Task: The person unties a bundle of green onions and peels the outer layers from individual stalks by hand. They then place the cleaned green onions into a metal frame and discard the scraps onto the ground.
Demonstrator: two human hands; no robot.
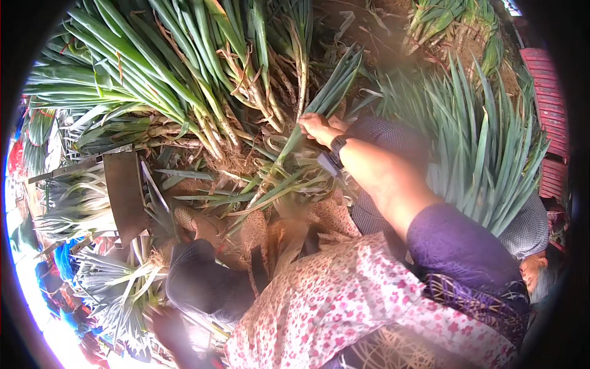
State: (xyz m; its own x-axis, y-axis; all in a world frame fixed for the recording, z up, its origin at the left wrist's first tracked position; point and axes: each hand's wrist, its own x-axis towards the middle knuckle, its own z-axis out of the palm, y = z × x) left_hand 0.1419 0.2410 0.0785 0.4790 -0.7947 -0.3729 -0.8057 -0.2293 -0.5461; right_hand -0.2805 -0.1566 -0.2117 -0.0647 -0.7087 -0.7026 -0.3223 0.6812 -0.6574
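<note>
My right hand (319, 128), with a dark band on the wrist, is closed around a green onion (307, 120). Its long leaves point up and to the right, and its stem slants down toward loose trimmings. Down at the lower left, my left hand (171, 335) is blurred by motion, beside a pile of green onions (114, 295) with pale stems; its fingers cannot be made out. Ahead of me lies a big heap of untrimmed green onions (184, 67), roots and dry brown leaves toward me. Stripped leaves (276, 184) litter the ground between my knees.
A brown metal plate on a stand (126, 197) is at my left, with pale-stemmed onions behind it. More onions (479, 141) stand to my right, beside another person (531, 270) in a grey top. Red slatted crates (547, 104) line the right edge. A flowered apron (344, 289) covers my lap.
</note>
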